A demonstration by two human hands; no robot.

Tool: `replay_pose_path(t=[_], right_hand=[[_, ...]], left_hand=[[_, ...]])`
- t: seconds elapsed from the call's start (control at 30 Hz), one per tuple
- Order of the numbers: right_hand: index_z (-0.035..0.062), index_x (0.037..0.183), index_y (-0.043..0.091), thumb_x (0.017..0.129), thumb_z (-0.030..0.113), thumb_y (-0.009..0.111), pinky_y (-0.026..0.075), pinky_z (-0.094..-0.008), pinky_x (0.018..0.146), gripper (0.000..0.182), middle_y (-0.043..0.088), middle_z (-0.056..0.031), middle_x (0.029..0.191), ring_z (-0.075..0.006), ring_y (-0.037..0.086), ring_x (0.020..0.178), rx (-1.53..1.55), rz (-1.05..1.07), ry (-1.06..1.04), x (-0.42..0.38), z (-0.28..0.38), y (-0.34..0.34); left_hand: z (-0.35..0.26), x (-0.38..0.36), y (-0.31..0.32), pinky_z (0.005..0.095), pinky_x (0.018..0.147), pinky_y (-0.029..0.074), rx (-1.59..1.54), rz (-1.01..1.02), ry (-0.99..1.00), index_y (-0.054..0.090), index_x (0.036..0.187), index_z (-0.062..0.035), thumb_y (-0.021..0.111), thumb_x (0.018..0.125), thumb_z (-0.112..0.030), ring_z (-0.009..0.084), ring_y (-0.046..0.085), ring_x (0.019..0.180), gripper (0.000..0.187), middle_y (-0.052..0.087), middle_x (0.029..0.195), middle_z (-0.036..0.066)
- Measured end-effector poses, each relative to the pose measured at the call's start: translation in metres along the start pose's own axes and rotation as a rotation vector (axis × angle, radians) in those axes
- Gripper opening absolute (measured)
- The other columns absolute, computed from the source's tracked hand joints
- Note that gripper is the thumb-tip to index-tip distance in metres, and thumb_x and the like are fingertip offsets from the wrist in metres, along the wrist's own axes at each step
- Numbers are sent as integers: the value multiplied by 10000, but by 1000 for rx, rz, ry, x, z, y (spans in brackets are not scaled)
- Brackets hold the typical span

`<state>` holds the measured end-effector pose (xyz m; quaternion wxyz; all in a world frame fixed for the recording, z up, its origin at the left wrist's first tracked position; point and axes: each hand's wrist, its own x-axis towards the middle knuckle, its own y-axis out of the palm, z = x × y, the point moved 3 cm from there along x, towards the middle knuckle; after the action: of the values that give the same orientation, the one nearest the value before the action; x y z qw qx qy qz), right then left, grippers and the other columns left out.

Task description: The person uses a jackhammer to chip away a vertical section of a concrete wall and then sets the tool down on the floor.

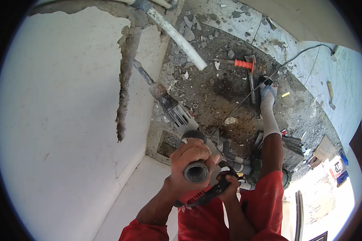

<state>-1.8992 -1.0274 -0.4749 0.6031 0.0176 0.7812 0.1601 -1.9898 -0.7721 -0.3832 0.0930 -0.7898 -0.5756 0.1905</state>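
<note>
A grey demolition hammer slants up and left toward the white wall. Its chisel bit has its tip at the edge of a rough groove broken into the plaster. My left hand wraps round the side handle, whose round hollow end faces me. Lower and to the right, my right hand grips the black rear handle. The fingers of both hands are closed.
A white pipe juts across the upper middle. On the rubble-strewn floor lie an orange-gripped chisel and a hammer, near my sandalled foot. A dark cable crosses to the upper right. Several pipe fittings stand beside my leg.
</note>
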Motion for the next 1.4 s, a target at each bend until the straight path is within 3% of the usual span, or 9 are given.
replay_pose_path(t=[0.23, 0.33, 0.6, 0.73, 0.83, 0.97, 1.0, 1.1, 1.4], right_hand=[[36, 858, 591, 778, 218, 570, 567, -538, 657, 199, 604, -112, 754, -281, 620, 703, 2, -3, 96, -2, 11, 45], [36, 842, 585, 777, 187, 561, 528, -453, 572, 166, 594, -107, 740, -265, 613, 653, -125, -182, -35, 0, 38, 50], [8, 896, 599, 742, 157, 595, 518, -349, 534, 215, 594, -96, 692, -210, 598, 566, -490, -137, -341, -13, 131, 128], [-18, 861, 628, 735, 111, 622, 508, -306, 508, 180, 615, -109, 681, -193, 601, 539, -519, -93, -409, -12, 143, 149], [-13, 846, 631, 749, 141, 653, 504, -307, 511, 183, 623, -101, 681, -191, 601, 534, -508, -102, -418, -3, 145, 142], [22, 853, 610, 780, 200, 649, 521, -349, 584, 196, 616, -93, 709, -216, 614, 606, -282, 5, -187, 26, 124, 104], [31, 863, 604, 791, 212, 639, 524, -365, 614, 198, 615, -92, 730, -224, 618, 639, -219, 32, -93, 28, 111, 89], [56, 886, 588, 801, 218, 626, 526, -402, 662, 187, 610, -92, 786, -240, 619, 703, -44, 65, 63, 19, 60, 44], [73, 883, 583, 788, 213, 642, 511, -420, 709, 179, 600, -81, 833, -234, 609, 754, 75, 189, 115, -10, -13, -19]], left_hand=[[12, 21, -20, 404, 795, 513, -66, -72, -99, 588, 738, -25, 723, 755, 4, 192, 620, 696, 139, 630, 729, 86], [10, 29, -16, 351, 689, 500, -84, -143, -7, 548, 738, -15, 702, 754, 70, 180, 611, 667, 177, 593, 690, 91], [11, 43, -18, 511, 908, 454, -308, -360, 72, 522, 830, -30, 688, 818, -104, 269, 618, 837, 182, 610, 816, 141], [17, 46, -23, 518, 919, 447, -294, -362, 153, 521, 843, -38, 646, 855, -161, 264, 614, 847, 176, 604, 815, 126], [22, 47, -24, 530, 923, 440, -286, -329, 151, 522, 839, -45, 634, 857, -137, 256, 615, 847, 145, 604, 827, 119], [18, 57, -4, 365, 827, 487, -117, -313, -20, 548, 806, -22, 680, 837, -68, 190, 606, 779, 142, 626, 795, 95], [13, 60, 2, 292, 754, 473, 12, -302, -175, 569, 783, -5, 710, 815, -40, 157, 590, 747, 148, 643, 791, 96], [7, 40, 7, 242, 600, 430, 66, -207, -116, 576, 753, -1, 724, 801, -17, 75, 519, 668, 156, 594, 740, 35], [5, -53, -15, 321, 689, 473, -52, -147, -156, 572, 779, 2, 699, 797, 27, 164, 585, 723, 131, 603, 747, 74]])
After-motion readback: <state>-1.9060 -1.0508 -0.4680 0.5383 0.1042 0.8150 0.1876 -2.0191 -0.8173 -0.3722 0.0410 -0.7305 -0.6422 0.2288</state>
